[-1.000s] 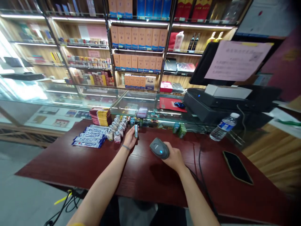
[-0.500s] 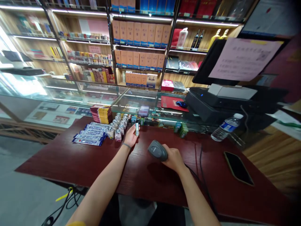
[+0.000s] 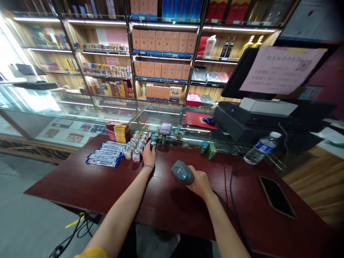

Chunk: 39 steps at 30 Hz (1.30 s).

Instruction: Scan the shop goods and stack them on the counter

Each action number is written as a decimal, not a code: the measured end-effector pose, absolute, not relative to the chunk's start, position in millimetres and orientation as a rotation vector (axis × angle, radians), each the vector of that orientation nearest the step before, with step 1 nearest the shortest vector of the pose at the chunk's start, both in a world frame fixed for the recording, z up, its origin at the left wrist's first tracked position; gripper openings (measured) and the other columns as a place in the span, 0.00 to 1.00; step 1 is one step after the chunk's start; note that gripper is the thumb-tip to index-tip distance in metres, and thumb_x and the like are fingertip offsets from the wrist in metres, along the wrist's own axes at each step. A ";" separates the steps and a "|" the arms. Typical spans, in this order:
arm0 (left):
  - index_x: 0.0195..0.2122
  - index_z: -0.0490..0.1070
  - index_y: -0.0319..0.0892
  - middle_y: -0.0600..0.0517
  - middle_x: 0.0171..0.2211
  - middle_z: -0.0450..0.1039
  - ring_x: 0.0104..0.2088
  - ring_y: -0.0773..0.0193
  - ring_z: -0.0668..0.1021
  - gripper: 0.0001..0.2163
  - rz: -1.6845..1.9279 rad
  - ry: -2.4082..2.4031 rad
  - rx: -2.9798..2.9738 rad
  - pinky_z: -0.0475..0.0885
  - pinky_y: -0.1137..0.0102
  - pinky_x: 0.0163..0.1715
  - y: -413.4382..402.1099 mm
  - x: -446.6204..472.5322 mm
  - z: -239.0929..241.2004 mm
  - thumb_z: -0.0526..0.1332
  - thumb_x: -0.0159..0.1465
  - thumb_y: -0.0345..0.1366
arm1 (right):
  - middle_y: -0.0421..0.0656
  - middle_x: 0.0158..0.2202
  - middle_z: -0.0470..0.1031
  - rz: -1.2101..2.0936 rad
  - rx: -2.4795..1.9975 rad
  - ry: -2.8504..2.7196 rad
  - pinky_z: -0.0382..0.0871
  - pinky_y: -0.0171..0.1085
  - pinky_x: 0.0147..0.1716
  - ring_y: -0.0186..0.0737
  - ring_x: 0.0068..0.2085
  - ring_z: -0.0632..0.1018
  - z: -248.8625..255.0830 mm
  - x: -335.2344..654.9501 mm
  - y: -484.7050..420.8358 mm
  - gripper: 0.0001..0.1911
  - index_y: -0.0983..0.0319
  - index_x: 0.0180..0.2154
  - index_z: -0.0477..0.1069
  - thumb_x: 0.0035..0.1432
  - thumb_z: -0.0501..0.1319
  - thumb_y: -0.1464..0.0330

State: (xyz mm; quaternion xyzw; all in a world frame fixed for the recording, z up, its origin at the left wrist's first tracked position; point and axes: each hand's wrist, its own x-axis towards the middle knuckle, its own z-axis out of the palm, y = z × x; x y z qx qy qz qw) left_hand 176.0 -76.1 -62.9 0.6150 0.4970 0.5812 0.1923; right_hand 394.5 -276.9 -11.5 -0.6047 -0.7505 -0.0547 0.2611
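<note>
My right hand (image 3: 200,181) is wrapped round a dark grey barcode scanner (image 3: 182,172), held above the table with a blue light lit on its top. Further forward, my left hand (image 3: 149,154) is closed on a small blue-topped box (image 3: 153,143), mostly hidden by the fingers, at the near end of a row of similar small packs. Just left of that hand stand rows of small clear jars (image 3: 136,155) with silvery lids. Long blue-and-silver packets (image 3: 104,154) lie further left, with a stack of red and yellow packs (image 3: 118,132) behind them.
The dark red table (image 3: 80,186) meets a glass display case (image 3: 107,111) at the back. Small green boxes (image 3: 211,151) stand by the glass. To the right are a water bottle (image 3: 262,147), a phone (image 3: 277,196) and a monitor (image 3: 242,73). The scanner's cable (image 3: 233,200) crosses the table.
My left hand has turned over and moved left and slightly forward, taking the small white-labelled box to the row of packs. The scanner's blue light has come on; my right hand stays about where it was.
</note>
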 end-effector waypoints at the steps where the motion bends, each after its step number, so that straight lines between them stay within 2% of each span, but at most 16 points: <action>1: 0.59 0.69 0.38 0.38 0.57 0.72 0.58 0.50 0.73 0.20 1.604 1.429 1.738 0.64 0.56 0.61 -74.1 176.6 -64.5 0.59 0.65 0.32 | 0.42 0.27 0.80 -0.143 -1.634 -2.029 0.63 0.33 0.27 0.45 0.29 0.81 -11.2 394.8 -277.0 0.19 0.59 0.44 0.68 0.48 0.64 0.67; 7: 0.61 0.67 0.36 0.37 0.58 0.71 0.58 0.48 0.73 0.22 1.505 1.524 1.735 0.65 0.56 0.60 -59.4 178.6 -64.3 0.59 0.66 0.33 | 0.41 0.28 0.80 -0.109 -1.593 -2.010 0.63 0.33 0.28 0.44 0.29 0.81 -11.3 397.0 -277.4 0.19 0.59 0.44 0.67 0.48 0.63 0.67; 14: 0.63 0.64 0.39 0.41 0.59 0.71 0.59 0.51 0.73 0.23 1.508 1.502 1.715 0.66 0.60 0.61 -55.9 181.9 -62.8 0.59 0.66 0.33 | 0.40 0.28 0.79 -0.081 -1.513 -1.990 0.63 0.34 0.28 0.44 0.28 0.81 -12.8 397.9 -277.0 0.18 0.59 0.45 0.65 0.50 0.62 0.66; 21: 0.68 0.56 0.40 0.40 0.64 0.63 0.64 0.51 0.67 0.29 1.523 1.459 1.807 0.61 0.58 0.64 -61.1 180.8 -61.8 0.59 0.65 0.33 | 0.40 0.28 0.80 -0.094 -1.536 -1.975 0.63 0.34 0.28 0.44 0.29 0.82 -10.7 397.9 -277.3 0.19 0.59 0.45 0.66 0.50 0.62 0.66; 24: 0.67 0.57 0.40 0.40 0.66 0.61 0.66 0.52 0.64 0.28 1.621 1.367 1.925 0.58 0.58 0.66 -69.1 179.7 -57.9 0.58 0.67 0.35 | 0.40 0.27 0.80 -0.138 -1.568 -1.928 0.63 0.34 0.27 0.45 0.28 0.82 -9.8 399.3 -277.0 0.17 0.59 0.44 0.67 0.50 0.62 0.66; 27: 0.64 0.61 0.40 0.38 0.63 0.63 0.65 0.52 0.64 0.24 1.728 1.229 2.036 0.57 0.56 0.66 -81.7 184.3 -51.0 0.58 0.68 0.38 | 0.40 0.26 0.79 -0.217 -1.619 -1.836 0.63 0.35 0.27 0.45 0.27 0.81 -9.8 404.6 -277.3 0.15 0.59 0.42 0.69 0.50 0.62 0.65; 31: 0.59 0.67 0.42 0.40 0.56 0.68 0.60 0.51 0.69 0.20 1.648 1.030 2.128 0.62 0.55 0.63 -96.7 213.1 -44.8 0.60 0.67 0.40 | 0.42 0.26 0.80 -0.303 -1.775 -1.654 0.65 0.34 0.29 0.46 0.29 0.82 -8.9 420.4 -280.0 0.16 0.59 0.42 0.70 0.50 0.63 0.63; 35: 0.62 0.64 0.45 0.41 0.56 0.65 0.57 0.54 0.71 0.22 1.433 0.811 2.160 0.66 0.56 0.60 -107.2 271.0 -48.2 0.59 0.67 0.38 | 0.44 0.26 0.80 -0.391 -1.920 -1.467 0.64 0.34 0.28 0.47 0.29 0.82 -6.3 441.5 -286.2 0.15 0.60 0.41 0.71 0.52 0.63 0.60; 39: 0.64 0.61 0.46 0.42 0.55 0.63 0.56 0.55 0.70 0.24 1.301 0.673 2.148 0.66 0.57 0.60 -113.5 336.6 -54.1 0.60 0.66 0.34 | 0.44 0.27 0.80 -0.455 -2.013 -1.318 0.64 0.35 0.27 0.48 0.29 0.82 -6.0 464.3 -295.3 0.14 0.59 0.40 0.70 0.54 0.63 0.59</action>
